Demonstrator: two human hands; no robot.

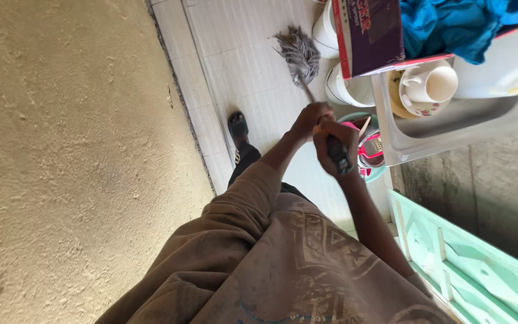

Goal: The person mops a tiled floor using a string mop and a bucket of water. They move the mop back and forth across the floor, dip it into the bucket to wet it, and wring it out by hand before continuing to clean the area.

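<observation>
I hold a mop with both hands. Its grey stringy head (298, 53) rests on the white tiled floor (241, 54), and the thin handle (306, 90) runs from it up to my hands. My left hand (309, 117) is closed around the handle, lower down and nearer the head. Just above it, my right hand (334, 144) grips the dark top end of the handle. My foot in a dark sandal (237, 126) stands on the tiles left of the hands. I wear a brown shirt.
A rough tan wall (61, 150) fills the left. Right of the mop stand white buckets (346, 90), a teal basin with pink items (372, 157), a white sink with cups (430, 84), a purple box (370, 33), blue cloth (451, 24) and a mint-green frame (469, 264).
</observation>
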